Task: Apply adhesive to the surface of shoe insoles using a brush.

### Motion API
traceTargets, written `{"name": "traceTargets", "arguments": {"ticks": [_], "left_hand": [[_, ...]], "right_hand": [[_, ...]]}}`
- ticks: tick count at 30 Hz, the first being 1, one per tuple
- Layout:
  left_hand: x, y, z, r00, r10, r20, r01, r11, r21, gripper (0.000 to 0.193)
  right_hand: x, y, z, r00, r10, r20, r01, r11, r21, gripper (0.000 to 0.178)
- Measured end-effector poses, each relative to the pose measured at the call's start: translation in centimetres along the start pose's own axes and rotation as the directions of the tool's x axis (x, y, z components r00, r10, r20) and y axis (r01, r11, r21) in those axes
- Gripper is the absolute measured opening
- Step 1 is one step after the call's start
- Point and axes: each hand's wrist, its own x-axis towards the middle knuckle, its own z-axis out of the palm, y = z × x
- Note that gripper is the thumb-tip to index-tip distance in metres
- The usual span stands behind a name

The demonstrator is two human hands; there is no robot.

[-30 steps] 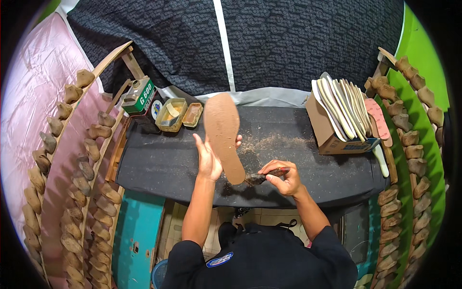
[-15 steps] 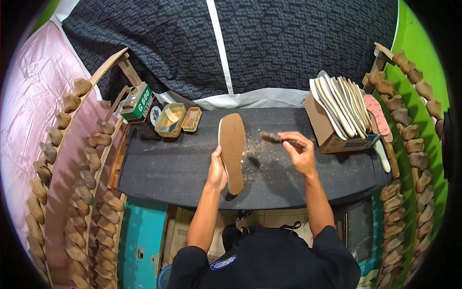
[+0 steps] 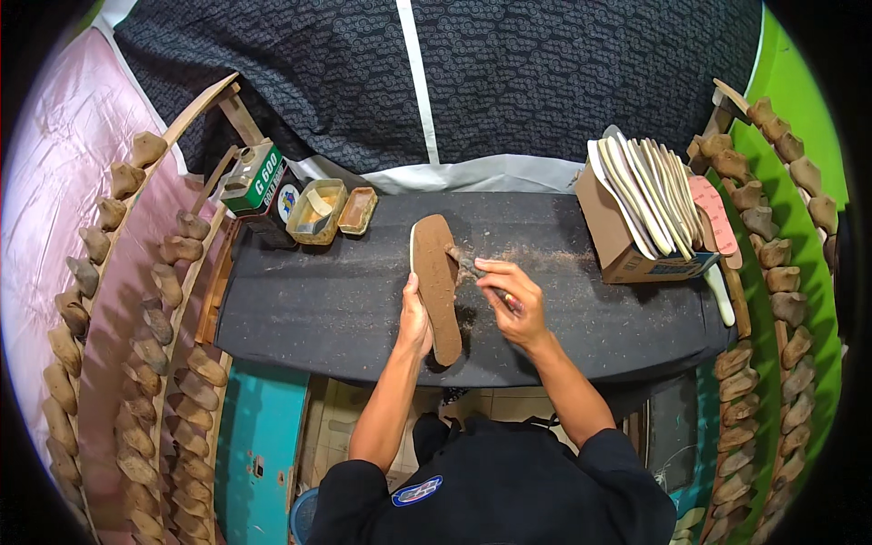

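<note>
My left hand (image 3: 414, 320) is closed round the narrower near part of a brown insole (image 3: 434, 263), its thumb along the left edge. The insole has a pale rim and is held tilted above the table, with small crumbs on its brown face. In my right hand (image 3: 518, 307) is a small brush (image 3: 465, 261), pinched by the handle between thumb and fingers. The brush's bristles meet the insole's right edge in its upper half. The fingers of my left hand behind the insole are mostly hidden.
Brown crumbs lie on the dark-clothed table (image 3: 363, 282). At the back left stand a green and black can (image 3: 259, 186) and two small tubs (image 3: 320, 211). At right, a cardboard box (image 3: 610, 232) holds several upright insoles. Racks of wooden shoe lasts (image 3: 195, 368) flank both sides.
My right hand has brought the brush leftward, from over the table onto the insole's right edge. My left hand keeps its hold on the insole, nearly in place.
</note>
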Motion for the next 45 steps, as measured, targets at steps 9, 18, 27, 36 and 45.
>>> {"name": "traceTargets", "arguments": {"ticks": [9, 18, 27, 36, 45], "left_hand": [[0.2, 0.6, -0.1, 0.991, 0.025, 0.134, 0.009, 0.969, -0.245, 0.066], [1.3, 0.5, -0.2, 0.973, -0.105, 0.204, 0.173, 0.919, -0.355, 0.080], [1.2, 0.5, -0.1, 0.981, -0.137, 0.138, 0.183, 0.894, -0.410, 0.078], [2.8, 0.0, 0.0, 0.987, -0.110, 0.117, 0.153, 0.867, -0.474, 0.075], [4.9, 1.5, 1.2, 0.968, -0.021, 0.250, 0.205, 0.642, -0.739, 0.086]], "right_hand": [[-2.4, -0.2, 0.5, 0.997, 0.010, 0.077, -0.016, 0.998, 0.069, 0.019], [-3.0, -1.5, -0.6, 0.990, 0.022, 0.141, -0.031, 0.997, 0.067, 0.019], [-3.5, -3.3, -1.2, 0.966, -0.043, 0.257, 0.039, 0.999, 0.021, 0.021], [-3.8, -3.7, -2.8, 0.962, -0.038, 0.272, 0.035, 0.999, 0.015, 0.023], [-3.8, -3.9, -3.6, 0.976, -0.042, 0.216, 0.042, 0.999, 0.008, 0.023]]}}
